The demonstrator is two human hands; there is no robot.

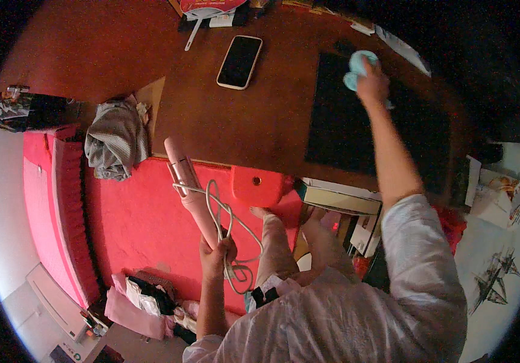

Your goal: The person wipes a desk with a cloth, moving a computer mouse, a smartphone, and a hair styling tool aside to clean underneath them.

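Observation:
My left hand (217, 254) grips the lower handle of a pink hair curling iron (192, 193), with its pale cord (242, 222) looped loosely around and below the hand. The iron points up and left, over the red floor covering. My right hand (373, 86) is stretched out over the far part of a black desk mat (341, 127), its fingers on a bunched light-blue cloth (359, 68). A smartphone (240, 62) with a pale case lies dark-screened on the brown wooden table (196, 113), left of the mat.
A hand fan (195, 31) lies at the table's far edge. Grey fabric (119, 136) is heaped by its left corner. A red stool (257, 186) stands partly under the near edge. Folded clothes (137, 306) lie at lower left, and a box (498, 195) stands at right.

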